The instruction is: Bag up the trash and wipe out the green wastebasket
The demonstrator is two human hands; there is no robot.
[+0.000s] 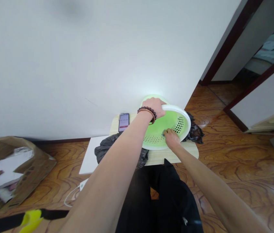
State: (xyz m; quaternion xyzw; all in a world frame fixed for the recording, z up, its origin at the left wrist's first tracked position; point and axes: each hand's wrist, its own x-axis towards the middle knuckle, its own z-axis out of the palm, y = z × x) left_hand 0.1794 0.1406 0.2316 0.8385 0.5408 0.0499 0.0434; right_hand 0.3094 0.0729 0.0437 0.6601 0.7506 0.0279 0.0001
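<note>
A light green perforated basket with a white rim lies tilted on its side on a small wooden table, its opening facing me. My left hand, with a bead bracelet on the wrist, is closed over the top of the rim. My right hand reaches inside the basket with its fingers bunched against the inner wall; what they pinch is too small to name.
A phone lies at the table's back left. Black plastic bags hang off the table's left, with another dark bag behind the basket. A cardboard box sits on the floor at left. A white board and a doorway are nearby.
</note>
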